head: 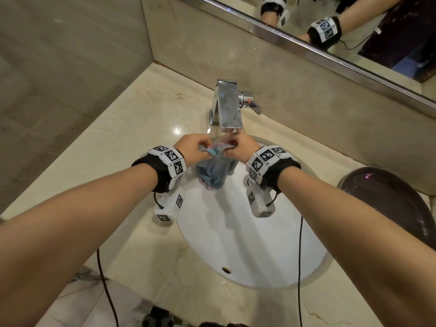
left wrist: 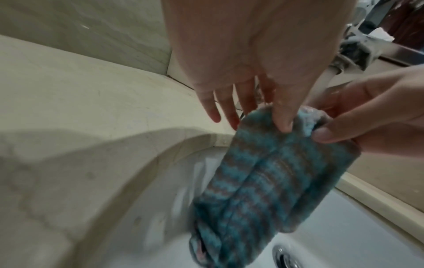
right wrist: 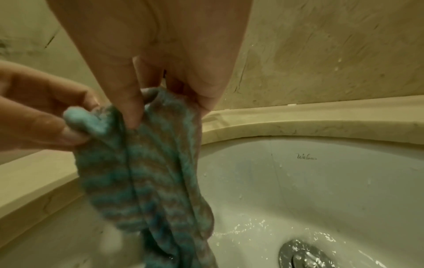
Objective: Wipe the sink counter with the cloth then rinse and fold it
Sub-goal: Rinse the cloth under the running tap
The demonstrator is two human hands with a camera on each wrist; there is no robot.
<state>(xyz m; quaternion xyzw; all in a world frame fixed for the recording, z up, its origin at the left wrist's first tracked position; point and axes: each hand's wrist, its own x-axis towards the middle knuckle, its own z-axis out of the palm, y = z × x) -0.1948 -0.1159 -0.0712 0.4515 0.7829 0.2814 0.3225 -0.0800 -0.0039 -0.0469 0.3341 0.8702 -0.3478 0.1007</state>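
A wet cloth [head: 213, 169], striped blue and grey, hangs bunched over the white sink [head: 236, 232] just below the chrome tap [head: 230, 109]. My left hand [head: 195, 147] pinches its top edge on the left, thumb in front of the cloth [left wrist: 259, 177]. My right hand [head: 241, 147] pinches the same top edge on the right; the cloth [right wrist: 146, 174] droops from its fingers toward the drain [right wrist: 302, 255]. Both hands are close together under the spout. Water glistens on the basin floor in the right wrist view.
The beige marble counter [head: 132, 128] surrounds the sink, with a wall at the left and a mirror [head: 354, 24] behind. A dark round bowl [head: 396, 204] sits on the counter at the right. The tap's lever [head: 254, 106] points right.
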